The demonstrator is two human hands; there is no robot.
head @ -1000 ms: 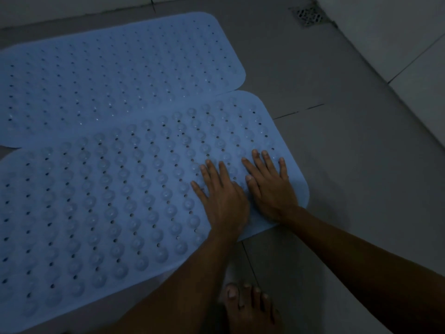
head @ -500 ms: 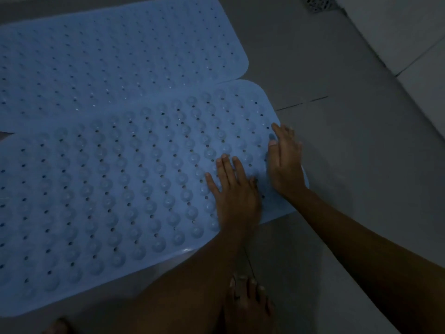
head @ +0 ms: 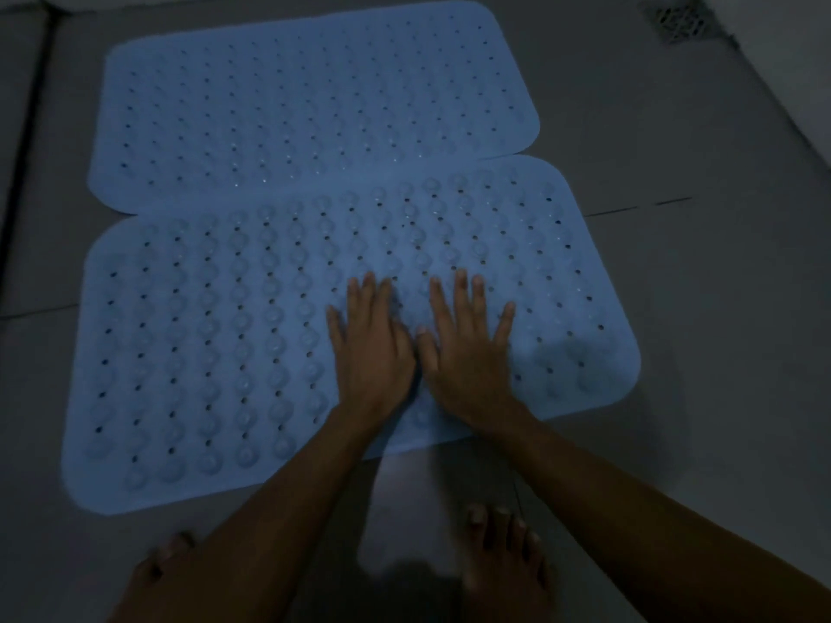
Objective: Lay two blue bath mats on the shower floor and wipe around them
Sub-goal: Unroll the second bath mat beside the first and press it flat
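Note:
Two blue bath mats lie flat on the grey tiled shower floor. The far mat [head: 310, 105] has small holes. The near mat [head: 202, 344] shows rows of round suction cups and holes, and its far edge slightly overlaps the far mat. My left hand [head: 371, 348] and my right hand [head: 467, 353] rest side by side, palms down and fingers spread, on the near mat's right half. Neither hand holds anything.
My bare feet [head: 503, 564] stand on the floor just in front of the near mat. A floor drain [head: 676, 22] sits at the far right corner, beside a light tiled wall [head: 791, 60]. Bare grey floor [head: 697, 308] lies right of the mats.
Both hands have slid left from the near mat's right end toward its middle, and my right hand now lies flat beside the left. The view has shifted, showing both mats whole.

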